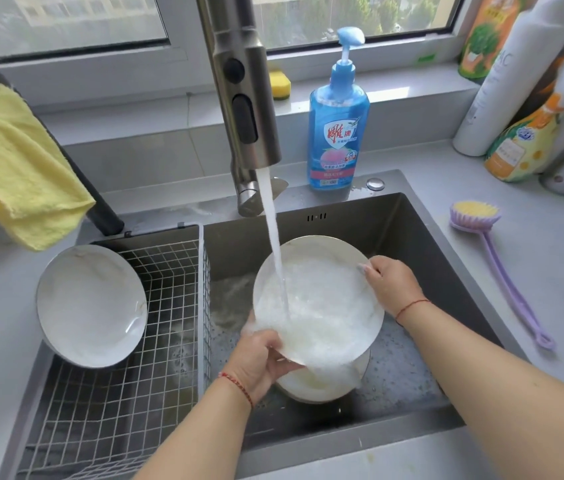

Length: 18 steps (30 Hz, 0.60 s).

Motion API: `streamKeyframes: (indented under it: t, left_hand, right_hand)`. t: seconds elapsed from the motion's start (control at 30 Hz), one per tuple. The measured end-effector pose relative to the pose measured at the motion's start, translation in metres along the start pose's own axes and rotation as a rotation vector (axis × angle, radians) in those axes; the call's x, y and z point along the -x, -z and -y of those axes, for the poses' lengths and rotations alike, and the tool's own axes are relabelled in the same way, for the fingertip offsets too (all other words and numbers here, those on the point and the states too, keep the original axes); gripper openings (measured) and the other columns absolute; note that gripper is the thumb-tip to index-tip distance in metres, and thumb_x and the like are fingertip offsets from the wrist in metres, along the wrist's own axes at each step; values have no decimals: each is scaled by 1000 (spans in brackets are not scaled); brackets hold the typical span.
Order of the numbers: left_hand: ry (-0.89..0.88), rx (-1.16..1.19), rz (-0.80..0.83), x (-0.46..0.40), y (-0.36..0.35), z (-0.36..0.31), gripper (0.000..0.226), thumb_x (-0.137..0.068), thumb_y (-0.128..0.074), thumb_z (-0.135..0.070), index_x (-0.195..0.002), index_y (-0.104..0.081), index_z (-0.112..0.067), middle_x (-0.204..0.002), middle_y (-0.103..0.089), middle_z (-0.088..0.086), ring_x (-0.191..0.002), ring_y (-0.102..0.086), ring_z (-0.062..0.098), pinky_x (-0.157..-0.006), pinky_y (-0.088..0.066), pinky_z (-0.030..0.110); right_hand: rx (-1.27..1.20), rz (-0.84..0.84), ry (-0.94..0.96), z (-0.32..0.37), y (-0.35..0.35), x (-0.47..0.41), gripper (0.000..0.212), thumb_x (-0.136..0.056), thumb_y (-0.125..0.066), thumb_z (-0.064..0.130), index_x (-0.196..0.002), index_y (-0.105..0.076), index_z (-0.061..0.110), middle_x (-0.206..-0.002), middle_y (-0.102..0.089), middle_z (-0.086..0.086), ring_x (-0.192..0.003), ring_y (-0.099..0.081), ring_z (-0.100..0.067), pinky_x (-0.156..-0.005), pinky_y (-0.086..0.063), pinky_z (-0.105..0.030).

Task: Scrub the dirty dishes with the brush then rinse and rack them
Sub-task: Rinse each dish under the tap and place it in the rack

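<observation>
A white plate (318,299) is held tilted over the sink (394,230), under the stream of water (273,237) falling from the faucet (242,98). The left hand (259,362) grips the plate's near lower rim, fingers curled beneath it and thumb on its face; the right hand (391,285) pinches the far right rim, fingertips bent over the edge. Water and foam sheet across the plate between the two grips. Directly below the left fingers, a second white dish (315,386) lies on the sink floor, largely hidden by the held plate. Left of the left hand, a white bowl (90,306) leans on its edge in the wire rack (156,341) set into the sink. Well to the right of the right fingers, the lilac brush (491,244) lies on the counter (550,271), bristles up. Beyond the fingers, behind the sink, stands a blue soap bottle (339,133); a yellow cloth (14,161) hangs far left.
</observation>
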<state>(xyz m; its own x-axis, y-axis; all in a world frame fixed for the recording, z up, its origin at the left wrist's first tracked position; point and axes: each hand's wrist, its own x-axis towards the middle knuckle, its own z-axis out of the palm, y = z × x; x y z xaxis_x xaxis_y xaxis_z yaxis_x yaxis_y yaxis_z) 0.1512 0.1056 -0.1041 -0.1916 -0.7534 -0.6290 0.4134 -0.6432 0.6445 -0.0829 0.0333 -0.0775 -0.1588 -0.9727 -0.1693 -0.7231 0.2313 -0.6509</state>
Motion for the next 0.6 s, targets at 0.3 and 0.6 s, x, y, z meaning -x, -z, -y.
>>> streamKeyframes:
  t: [0.3,0.6]
  left_hand:
    - [-103,-89,-67,23,-3,-21,54,-91,-41,4,-114,-52,-43,-130,-55,9,-113,-59,44,-76,-55,65]
    - [-101,-102,-109,27,-16,-23,26,-104,-44,-33,-129,-50,-36,-115,-71,7,-92,-72,36,-65,-60,51]
  right_hand:
    - [77,30,23,-2,-20,33,13,-92,-51,18,-98,-60,12,-93,-62,-4,-90,-57,-27,-79,-50,-39]
    - [335,580,403,47,-21,103,42,-104,-27,27,-135,-49,9,-141,-44,-7,-132,-35,-17,-110,-19,-21]
